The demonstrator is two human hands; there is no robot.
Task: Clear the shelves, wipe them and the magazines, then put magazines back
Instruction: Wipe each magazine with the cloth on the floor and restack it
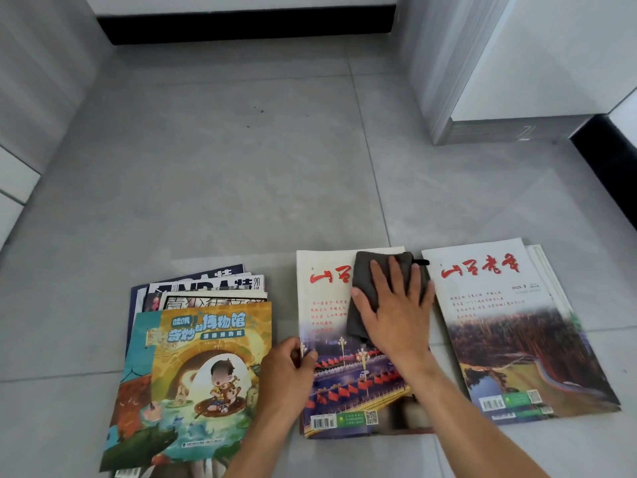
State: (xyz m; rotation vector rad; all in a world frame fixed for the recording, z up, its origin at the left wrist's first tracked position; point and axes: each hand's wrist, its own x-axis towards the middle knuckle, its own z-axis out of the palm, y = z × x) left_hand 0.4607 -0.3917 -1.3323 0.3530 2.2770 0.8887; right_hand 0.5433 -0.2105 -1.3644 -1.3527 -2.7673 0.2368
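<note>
Magazines (358, 357) cover grey floor tiles (241, 167) (right hand (396, 305) fingers spread on cloth (365, 288), left hand (286, 370) pinching an edge).

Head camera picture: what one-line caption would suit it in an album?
Right hand presses a grey cloth on the middle magazine, left hand holding its edge, between two other piles.

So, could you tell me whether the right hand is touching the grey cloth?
Touching. The head view shows the right hand lying flat, fingers spread, on the grey cloth atop the middle magazine.
</note>
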